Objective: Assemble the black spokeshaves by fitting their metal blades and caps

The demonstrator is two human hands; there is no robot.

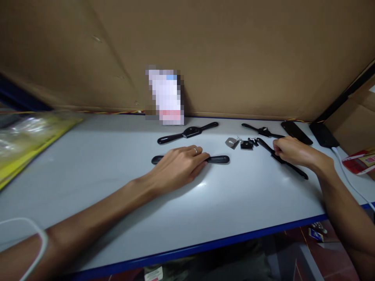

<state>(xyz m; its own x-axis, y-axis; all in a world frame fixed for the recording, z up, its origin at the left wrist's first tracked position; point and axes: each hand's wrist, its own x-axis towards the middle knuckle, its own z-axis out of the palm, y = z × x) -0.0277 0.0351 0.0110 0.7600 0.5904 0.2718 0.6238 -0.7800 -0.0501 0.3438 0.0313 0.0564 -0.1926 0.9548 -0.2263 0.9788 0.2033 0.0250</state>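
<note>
- White workbench: fills the frame's middle.
- Left hand: centre, laid flat over a black spokeshave, fingers loosely extended.
- Right hand: right of centre, fingers closed on a second spokeshave.
- Small loose parts: between the hands.

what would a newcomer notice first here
Two bare arms reach over a pale table. The left hand lies flat on a black two-handled tool; the right hand grips another black tool. Small metal parts lie between them, near the cardboard wall.
</note>
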